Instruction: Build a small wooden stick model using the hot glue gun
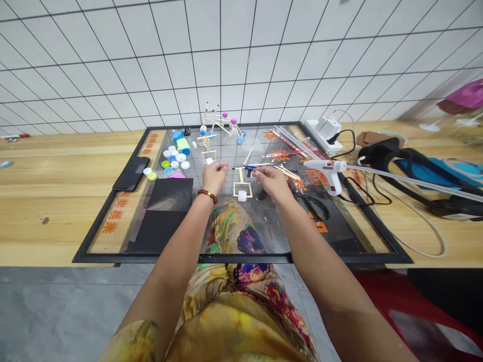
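Note:
Over the glass-topped board (226, 188), my left hand (215, 178) pinches something too small to make out. Facing it across a short gap, the fingers of my right hand (274, 182) close on a small blue-and-black hand tool (250, 168) that looks like nippers or scissors. Dark, thin ends reach from the tool toward my left fingertips. Just below stands a small wooden stick frame (242, 189) with a white cap at its front. Another stick frame (207, 146) rises behind my left hand. Loose pale sticks (287, 172) lie beyond my right fingers.
Plastic bottle caps (174, 158) and a black phone (131, 173) are at left. Black sheets (166, 206) lie nearer. A stick model (222, 123) stands behind. To the right are a white glue gun (327, 173), black-handled scissors (315, 206), a power strip (322, 136) and cables.

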The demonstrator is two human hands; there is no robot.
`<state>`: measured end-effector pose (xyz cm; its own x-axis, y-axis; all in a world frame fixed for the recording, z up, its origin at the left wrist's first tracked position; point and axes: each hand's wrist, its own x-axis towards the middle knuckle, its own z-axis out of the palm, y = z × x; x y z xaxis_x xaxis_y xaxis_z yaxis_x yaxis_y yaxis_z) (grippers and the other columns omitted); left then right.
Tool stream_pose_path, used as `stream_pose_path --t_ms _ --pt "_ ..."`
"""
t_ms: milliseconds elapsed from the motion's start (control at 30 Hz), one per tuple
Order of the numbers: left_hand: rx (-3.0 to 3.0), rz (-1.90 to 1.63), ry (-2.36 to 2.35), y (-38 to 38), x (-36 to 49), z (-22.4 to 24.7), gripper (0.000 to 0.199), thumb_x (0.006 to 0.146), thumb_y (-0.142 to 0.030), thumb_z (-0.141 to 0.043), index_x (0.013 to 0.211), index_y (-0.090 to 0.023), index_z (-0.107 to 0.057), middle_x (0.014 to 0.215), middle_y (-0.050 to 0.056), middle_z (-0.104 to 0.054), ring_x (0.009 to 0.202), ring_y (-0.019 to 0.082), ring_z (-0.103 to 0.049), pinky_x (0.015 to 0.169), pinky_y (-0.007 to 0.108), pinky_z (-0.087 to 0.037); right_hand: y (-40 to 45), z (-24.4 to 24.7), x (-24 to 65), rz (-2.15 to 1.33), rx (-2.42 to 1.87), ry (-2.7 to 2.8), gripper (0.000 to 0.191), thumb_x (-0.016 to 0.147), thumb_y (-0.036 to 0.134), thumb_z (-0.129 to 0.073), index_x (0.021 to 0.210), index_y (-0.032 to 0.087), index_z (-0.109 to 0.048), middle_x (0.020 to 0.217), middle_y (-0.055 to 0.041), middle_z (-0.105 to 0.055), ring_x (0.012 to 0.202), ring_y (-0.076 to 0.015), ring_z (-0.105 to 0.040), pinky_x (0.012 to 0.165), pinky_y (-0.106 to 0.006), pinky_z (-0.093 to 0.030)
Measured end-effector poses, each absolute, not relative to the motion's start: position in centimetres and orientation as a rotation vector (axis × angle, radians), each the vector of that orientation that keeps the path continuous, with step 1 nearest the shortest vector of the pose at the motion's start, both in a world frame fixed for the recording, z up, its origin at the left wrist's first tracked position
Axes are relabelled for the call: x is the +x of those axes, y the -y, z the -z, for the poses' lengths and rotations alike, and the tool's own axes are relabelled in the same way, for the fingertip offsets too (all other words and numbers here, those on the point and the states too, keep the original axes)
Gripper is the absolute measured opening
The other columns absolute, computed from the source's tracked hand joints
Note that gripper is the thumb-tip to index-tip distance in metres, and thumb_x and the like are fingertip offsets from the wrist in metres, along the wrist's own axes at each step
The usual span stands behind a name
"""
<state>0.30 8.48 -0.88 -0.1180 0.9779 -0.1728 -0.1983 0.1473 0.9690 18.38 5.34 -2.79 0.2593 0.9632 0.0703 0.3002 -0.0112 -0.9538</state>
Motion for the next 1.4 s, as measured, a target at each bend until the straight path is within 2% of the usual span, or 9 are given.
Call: stream_pose_path --t_ms 100,200,367,567,667,867,1133,1233,1400 --pt "0.926 -1.279 -1.318 -8.7 -0.3 0.5 0.013 0.071 -0.005 -0.063 0.075 -0.016 -0.069 0.07 0.002 -0.066 0.061 0.011 -0.058 0.069 0.026 -0.05 -4.7 2.5 18.4 -0.609 -1.696 1.501 0.021 0.077 0.035 -0.061 0.083 0.02 -0.074 0.08 -0.0054 -0.074 0.075 -0.0207 -0.064 0.076 -0.034 -0.046" --pt "0.939 -1.27 -1.348 -8.5 -0.4 0.1 0.012 0.07 -0.006 -0.063 0.077 -0.015 -0.067 0.07 0.002 -0.066 0.06 0.01 -0.059 0.066 0.025 -0.05 -4.0 1.9 17.8 -0.528 -1.849 1.698 0.026 0.079 0.044 -0.061 0.08 0.022 -0.075 0.073 -0.005 -0.072 0.07 -0.0207 -0.062 0.066 -0.031 -0.042" --pt "0.922 -1.319 -1.337 -8.6 -0.8 -0.6 0.01 0.071 -0.009 -0.063 0.078 -0.015 -0.067 0.074 0.003 -0.069 0.06 0.01 -0.06 0.064 0.024 -0.049 -3.5 1.4 16.6 -0.675 -1.835 1.802 0.029 0.077 0.044 -0.062 0.063 0.02 -0.068 0.05 0.0003 -0.055 0.053 -0.0142 -0.048 0.054 -0.028 -0.032" --pt "0.866 -1.428 -1.276 -8.7 -2.3 -2.1 0.011 0.073 -0.011 -0.061 0.08 -0.015 -0.068 0.074 0.003 -0.069 0.061 0.009 -0.061 0.064 0.022 -0.049 -3.1 1.5 16.2 -0.86 -1.617 1.854 0.048 0.074 0.064 -0.06 0.059 0.018 -0.064 0.047 0.0031 -0.042 0.05 -0.0111 -0.037 0.051 -0.027 -0.027" --pt "0.854 -1.45 -1.285 -8.7 -2.6 -2.2 0.012 0.072 -0.011 -0.061 0.081 -0.015 -0.069 0.075 0.004 -0.069 0.062 0.01 -0.062 0.067 0.025 -0.05 -3.0 1.2 16.4 -0.765 -1.659 1.785 0.048 0.079 0.06 -0.057 0.055 0.018 -0.061 0.047 0.0029 -0.04 0.05 -0.0115 -0.038 0.053 -0.028 -0.028" --pt "0.956 -1.416 -1.326 -9.4 -2.5 -0.8 0.012 0.069 -0.008 -0.065 0.076 -0.016 -0.07 0.072 0.004 -0.067 0.07 0.014 -0.064 0.078 0.03 -0.051 -3.5 1.3 16.7 -0.658 -1.817 1.685 0.03 0.08 0.045 -0.061 0.065 0.02 -0.068 0.051 0.0007 -0.054 0.054 -0.0155 -0.05 0.057 -0.03 -0.033" --pt "1.51 -1.127 -1.477 -8.6 -2.4 0.5 0.026 0.054 0.003 -0.071 0.065 -0.021 -0.069 0.082 0.007 -0.066 0.112 0.03 -0.058 0.11 0.041 -0.035 -3.8 2.6 16.6 -0.481 -1.814 1.788 0.021 0.08 0.035 -0.062 0.089 0.024 -0.076 0.082 -0.005 -0.074 0.071 -0.02 -0.062 0.065 -0.031 -0.04" --pt "1.647 -1.036 -1.484 -8.2 -2.0 0.6 0.025 0.054 0.004 -0.072 0.058 -0.02 -0.066 0.086 0.011 -0.064 0.115 0.034 -0.055 0.112 0.045 -0.032 -3.7 2.6 16.3 -0.495 -1.806 1.825 0.022 0.081 0.037 -0.06 0.087 0.024 -0.076 0.077 -0.0049 -0.073 0.07 -0.0206 -0.062 0.065 -0.032 -0.041" --pt "1.991 -0.863 -1.541 -8.0 -1.6 0.8 0.019 0.068 -0.002 -0.063 0.058 -0.018 -0.063 0.1 0.018 -0.063 0.115 0.041 -0.052 0.105 0.055 -0.036 -3.6 2.4 15.7 -0.543 -1.762 1.864 0.023 0.081 0.035 -0.06 0.088 0.021 -0.076 0.079 -0.0057 -0.073 0.072 -0.0213 -0.063 0.066 -0.033 -0.041"
